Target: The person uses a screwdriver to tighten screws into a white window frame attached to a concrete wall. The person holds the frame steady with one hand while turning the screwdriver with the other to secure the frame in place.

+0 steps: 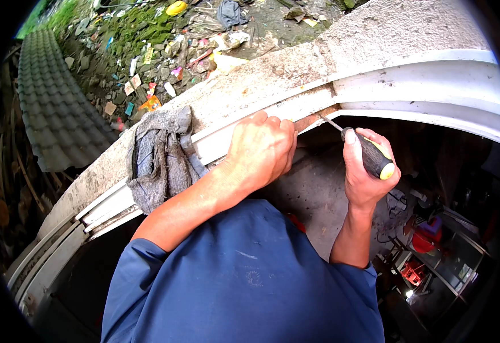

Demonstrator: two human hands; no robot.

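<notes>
My right hand (pixel 370 168) is wrapped round a screwdriver (pixel 372 154) with a black and yellow handle. Its metal shaft points up and left, and the tip meets a brown, dirty stretch of the white window frame (pixel 421 106). Just left of that spot, my left hand (pixel 264 146) rests closed on the frame, knuckles up. Its fingers curl under, so whatever they hold is hidden. Further left, a crumpled grey cloth (pixel 164 160) is draped over the frame and the sill.
A rough concrete sill (pixel 295 68) runs along the frame's outer side. Beyond it lie rubble and litter (pixel 164 63), with a grey tiled roof (pixel 55 97) at the left. Inside, at lower right, stand a red container (pixel 426 240) and a glass-topped table (pixel 458 266).
</notes>
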